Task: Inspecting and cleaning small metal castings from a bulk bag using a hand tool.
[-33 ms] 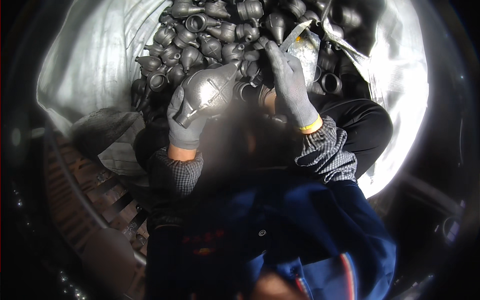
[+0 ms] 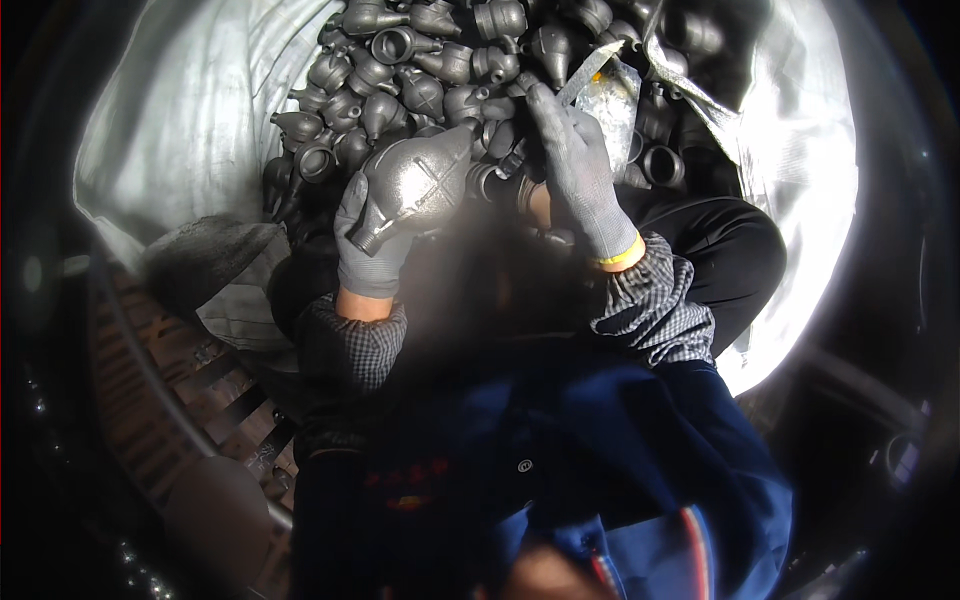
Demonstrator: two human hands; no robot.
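Note:
My left hand (image 2: 372, 268), in a grey knit glove, holds a dark grey bulb-shaped metal casting (image 2: 420, 182). A raised cross of ridges marks its shiny body, and a short threaded neck points toward me, lower left. The casting's far tip narrows toward the pile. My right hand (image 2: 582, 178), gloved in grey with a yellow cuff, is raised to the right of the casting, apart from it. Its fingers stretch upward with nothing visible in them; the thumb is hard to see. Beyond both hands lie several similar castings (image 2: 380, 112) in a heap.
A large white woven sack (image 2: 190, 130) surrounds the heap, its wall bright at right. A silvery plastic bag (image 2: 612, 112) and a pale strap (image 2: 700, 105) lie by my right hand. My knee (image 2: 735, 245) is at right, slatted crating (image 2: 185, 375) at lower left.
My right hand has shifted very slightly, its fingertips a touch lower. The casting in my left hand stays in place.

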